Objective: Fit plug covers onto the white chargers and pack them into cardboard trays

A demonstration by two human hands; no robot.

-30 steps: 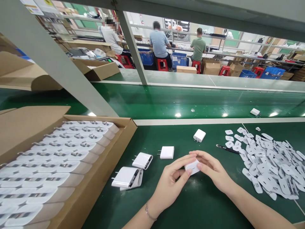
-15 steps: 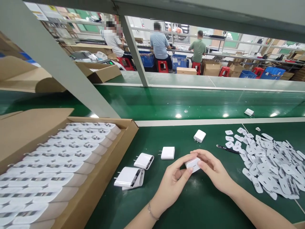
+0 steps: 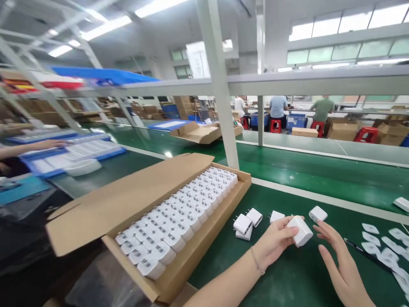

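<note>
Grips white charger (image 3: 300, 232) in left hand (image 3: 274, 242), right of cardboard box (image 3: 128, 204); holds right hand (image 3: 339, 261) open, farther from box.

The left grip (image 3: 275, 244) covers the near side of the charger (image 3: 300, 231) it holds, so the prongs cannot be seen. The right grip (image 3: 339, 262) runs out at the bottom edge and hides one end of the pen (image 3: 364, 252). At the right edge, a second charger (image 3: 403, 204) and the labels (image 3: 370, 228) are cut off. The box (image 3: 204, 252) loses its near corner at the bottom edge. At the left edge, an arm (image 3: 35, 146) over blue trays (image 3: 96, 153) is blurred and cut off. The dark mass at lower left is unreadable. The people (image 3: 277, 106) at upper right are too small to make out.
</note>
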